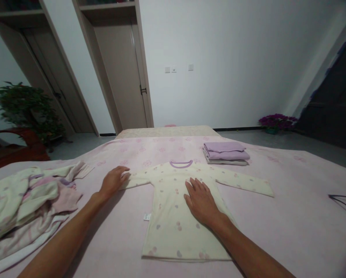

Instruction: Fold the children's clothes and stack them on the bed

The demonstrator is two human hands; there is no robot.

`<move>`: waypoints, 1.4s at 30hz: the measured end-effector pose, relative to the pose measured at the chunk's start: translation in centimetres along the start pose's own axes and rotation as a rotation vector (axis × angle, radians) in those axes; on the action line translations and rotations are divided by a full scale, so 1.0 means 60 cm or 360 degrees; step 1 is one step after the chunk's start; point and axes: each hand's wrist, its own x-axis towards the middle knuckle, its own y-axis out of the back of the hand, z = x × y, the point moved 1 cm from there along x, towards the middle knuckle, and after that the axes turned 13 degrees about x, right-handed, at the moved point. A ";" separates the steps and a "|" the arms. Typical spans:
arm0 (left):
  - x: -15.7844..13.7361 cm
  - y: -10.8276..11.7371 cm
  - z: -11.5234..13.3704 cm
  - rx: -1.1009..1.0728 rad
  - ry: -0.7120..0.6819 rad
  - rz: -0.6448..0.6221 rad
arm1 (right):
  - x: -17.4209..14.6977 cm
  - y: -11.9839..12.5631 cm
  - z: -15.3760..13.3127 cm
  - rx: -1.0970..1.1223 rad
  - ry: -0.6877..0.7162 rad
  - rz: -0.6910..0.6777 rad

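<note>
A small cream long-sleeved shirt (167,216) lies spread flat, with a purple neckband, a scattered pink and grey print and a white label at its side seam. My left hand (113,180) is at the end of the left sleeve, its fingers and thumb closed on the cuff, which they partly hide. On the shirt's chest my right hand (201,200) rests flat, palm down, fingers stretched out. The right sleeve reaches out straight, untouched by either hand.
A loose heap of clothes (31,204) covers the left side of the pink bedspread (112,235). Beyond the shirt, to the right, sits a stack of folded purple clothes (226,151). Thin dark wire (345,199) shows at the right edge.
</note>
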 end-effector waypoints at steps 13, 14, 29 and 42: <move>-0.060 -0.031 0.077 0.0104 -0.0504 0.0136 | -0.001 0.005 -0.001 0.0023 0.0013 -0.0003; -0.058 -0.024 0.078 0.0120 -0.0474 0.0119 | 0.000 0.003 0.000 0.0023 0.0013 -0.0006; -0.078 -0.008 0.091 0.0118 -0.0359 0.0269 | 0.115 0.073 -0.074 -0.0071 0.0238 -0.0222; -0.079 0.005 0.094 -0.0075 -0.0598 0.0148 | 0.321 -0.075 -0.233 0.0105 0.0428 -0.0136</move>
